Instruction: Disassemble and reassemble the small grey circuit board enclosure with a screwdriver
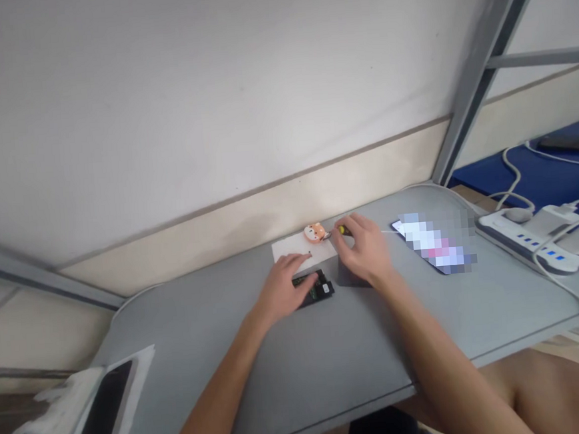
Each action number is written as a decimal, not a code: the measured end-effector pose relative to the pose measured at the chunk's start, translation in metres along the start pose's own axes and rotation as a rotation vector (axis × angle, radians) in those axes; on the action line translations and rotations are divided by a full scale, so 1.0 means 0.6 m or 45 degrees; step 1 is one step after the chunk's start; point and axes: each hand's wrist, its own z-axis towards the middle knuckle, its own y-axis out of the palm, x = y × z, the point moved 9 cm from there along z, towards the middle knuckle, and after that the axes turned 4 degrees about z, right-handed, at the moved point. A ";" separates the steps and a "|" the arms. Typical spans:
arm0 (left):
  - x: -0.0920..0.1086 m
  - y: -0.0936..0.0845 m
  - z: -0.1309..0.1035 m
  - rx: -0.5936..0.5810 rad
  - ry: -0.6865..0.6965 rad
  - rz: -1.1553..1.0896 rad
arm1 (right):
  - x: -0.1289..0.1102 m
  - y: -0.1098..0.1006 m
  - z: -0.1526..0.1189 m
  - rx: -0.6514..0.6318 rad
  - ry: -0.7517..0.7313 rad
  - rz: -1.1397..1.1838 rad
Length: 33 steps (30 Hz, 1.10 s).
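Note:
My left hand (282, 288) lies with its fingers stretched out, the thumb on a black board-like part with green circuitry (320, 290). Its index fingertip rests on a white sheet of paper (283, 249), beside tiny dark bits, perhaps screws (310, 252). To the right, my right hand (366, 248) pinches a small screwdriver with a yellow-and-dark handle (341, 229), partly hidden by the fingers. Its thin end points left toward an orange-and-white animal-faced round case (314, 233) at the paper's back edge. Under my right hand sits a dark grey flat block (349, 276), partly covered.
A lit phone (429, 246) lies right of my right hand. Farther right stands a white power strip (542, 240) with plugs and cables. At the lower left a black flat object (102, 419) lies on white material. The wall borders the grey desk (192, 325) behind.

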 end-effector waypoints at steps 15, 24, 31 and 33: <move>0.028 0.027 -0.024 -0.042 -0.005 -0.118 | 0.049 -0.012 -0.142 0.057 0.252 -0.544; 0.105 0.039 -0.069 -0.036 0.242 -0.034 | 0.049 -0.032 -0.144 0.171 0.286 -0.554; 0.126 0.064 -0.106 -0.067 0.295 0.078 | 0.050 -0.015 -0.144 0.049 0.239 -0.492; 0.126 0.060 -0.102 -0.050 0.310 0.087 | 0.050 -0.010 -0.143 0.013 0.211 -0.448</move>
